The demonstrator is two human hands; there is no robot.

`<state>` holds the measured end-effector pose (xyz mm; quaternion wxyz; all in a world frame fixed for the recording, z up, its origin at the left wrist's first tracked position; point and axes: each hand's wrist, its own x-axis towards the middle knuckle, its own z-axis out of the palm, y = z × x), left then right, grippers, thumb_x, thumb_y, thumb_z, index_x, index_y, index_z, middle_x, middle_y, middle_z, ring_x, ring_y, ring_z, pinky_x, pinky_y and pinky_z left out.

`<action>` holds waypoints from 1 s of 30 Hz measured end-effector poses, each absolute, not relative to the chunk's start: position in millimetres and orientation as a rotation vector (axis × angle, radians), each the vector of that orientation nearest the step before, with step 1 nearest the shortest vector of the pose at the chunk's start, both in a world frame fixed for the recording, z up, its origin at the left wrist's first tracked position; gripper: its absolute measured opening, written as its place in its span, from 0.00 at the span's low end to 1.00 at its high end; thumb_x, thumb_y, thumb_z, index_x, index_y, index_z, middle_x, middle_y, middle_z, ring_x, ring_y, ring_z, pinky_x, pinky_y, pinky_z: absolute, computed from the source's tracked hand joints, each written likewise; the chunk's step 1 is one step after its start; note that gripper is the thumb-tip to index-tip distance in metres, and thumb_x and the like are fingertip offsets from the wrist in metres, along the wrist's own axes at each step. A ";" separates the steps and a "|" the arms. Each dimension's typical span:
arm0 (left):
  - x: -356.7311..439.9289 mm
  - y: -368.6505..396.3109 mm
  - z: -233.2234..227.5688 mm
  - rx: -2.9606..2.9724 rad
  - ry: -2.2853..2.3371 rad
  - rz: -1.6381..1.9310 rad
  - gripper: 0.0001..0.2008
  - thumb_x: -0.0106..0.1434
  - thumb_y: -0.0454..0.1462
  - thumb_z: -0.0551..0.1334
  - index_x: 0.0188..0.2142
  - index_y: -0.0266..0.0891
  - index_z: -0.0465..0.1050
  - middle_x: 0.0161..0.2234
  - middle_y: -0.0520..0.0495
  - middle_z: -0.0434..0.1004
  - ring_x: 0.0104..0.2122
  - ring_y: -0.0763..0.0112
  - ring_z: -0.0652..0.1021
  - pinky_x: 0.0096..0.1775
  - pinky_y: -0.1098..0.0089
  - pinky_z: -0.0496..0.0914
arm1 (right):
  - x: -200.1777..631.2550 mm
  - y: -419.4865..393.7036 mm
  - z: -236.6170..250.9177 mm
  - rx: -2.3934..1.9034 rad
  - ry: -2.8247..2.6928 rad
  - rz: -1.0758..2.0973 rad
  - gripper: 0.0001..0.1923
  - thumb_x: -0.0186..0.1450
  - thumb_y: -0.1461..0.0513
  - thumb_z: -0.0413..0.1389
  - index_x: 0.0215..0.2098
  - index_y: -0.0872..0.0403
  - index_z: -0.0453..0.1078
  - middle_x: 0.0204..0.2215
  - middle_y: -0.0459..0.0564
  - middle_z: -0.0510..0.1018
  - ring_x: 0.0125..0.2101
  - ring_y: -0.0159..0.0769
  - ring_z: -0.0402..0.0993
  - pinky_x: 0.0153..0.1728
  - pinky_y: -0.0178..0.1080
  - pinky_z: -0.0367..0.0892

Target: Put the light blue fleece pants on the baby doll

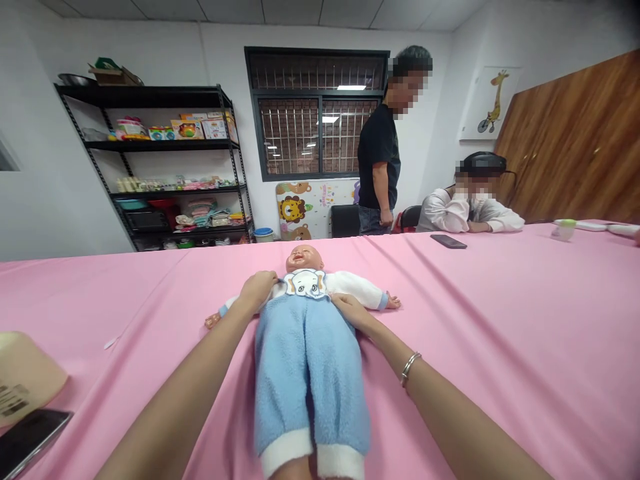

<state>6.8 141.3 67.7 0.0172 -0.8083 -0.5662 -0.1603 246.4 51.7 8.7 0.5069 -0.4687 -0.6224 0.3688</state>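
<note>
A baby doll (304, 259) lies on its back on the pink cloth, head away from me and arms spread. It wears blue fleece overalls (307, 360) with white cuffs and an elephant-face bib (305, 285) over a white long-sleeved top (355, 288). My left hand (258, 288) is closed at the bib's upper left edge by the doll's shoulder, pinching the overalls' fabric. At the bib's lower right corner, my right hand (351, 309) has its fingers bent on the overalls' edge. The fingertips of both hands are partly hidden.
A phone (35, 437) and a beige object (27, 377) lie at the near left. Across the table are another phone (449, 241), a small green-lidded container (565, 230) and a seated person (470, 207). Another person (380, 153) stands behind, near loaded shelves (165, 143).
</note>
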 end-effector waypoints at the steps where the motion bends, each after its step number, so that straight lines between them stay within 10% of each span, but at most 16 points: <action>1: 8.3 147.5 69.0 -2.520 -1.766 -0.472 0.12 0.57 0.40 0.54 0.31 0.39 0.74 0.34 0.39 0.77 0.37 0.61 0.75 0.40 0.68 0.65 | 246.1 51.7 8.9 -1.125 -1.517 0.907 0.24 0.58 0.45 0.48 0.22 0.57 0.68 0.19 0.45 0.69 0.24 0.33 0.59 0.27 0.36 0.58; 11: 10.7 157.7 76.7 -2.524 -2.049 -0.502 0.14 0.51 0.43 0.55 0.20 0.37 0.73 0.25 0.38 0.76 0.31 0.56 0.76 0.33 0.66 0.66 | 241.8 54.1 9.2 -1.099 -1.543 0.898 0.26 0.59 0.42 0.45 0.21 0.56 0.62 0.18 0.42 0.62 0.22 0.29 0.54 0.25 0.34 0.51; 18: 8.1 96.7 64.0 -2.542 -1.833 -1.343 0.18 0.54 0.39 0.50 0.39 0.36 0.73 0.41 0.45 0.76 0.41 0.66 0.73 0.44 0.70 0.65 | 258.9 48.6 9.2 -1.168 -1.394 0.977 0.25 0.58 0.42 0.47 0.18 0.54 0.57 0.14 0.40 0.55 0.19 0.28 0.48 0.21 0.34 0.46; 24: 1.0 59.9 40.9 -2.740 -1.979 -1.285 0.22 0.57 0.53 0.51 0.24 0.37 0.67 0.24 0.49 0.70 0.28 0.66 0.69 0.32 0.69 0.63 | 273.7 37.0 7.2 -1.043 -1.478 1.194 0.19 0.52 0.49 0.58 0.23 0.55 0.61 0.19 0.41 0.61 0.21 0.27 0.54 0.23 0.33 0.49; 30: -13.5 86.9 24.5 -2.581 -2.048 -1.675 0.22 0.53 0.54 0.56 0.22 0.37 0.64 0.21 0.54 0.64 0.24 0.73 0.65 0.28 0.72 0.60 | 262.1 60.9 -2.8 -1.241 -1.450 0.574 0.15 0.53 0.52 0.52 0.20 0.55 0.59 0.18 0.41 0.60 0.22 0.29 0.55 0.25 0.35 0.50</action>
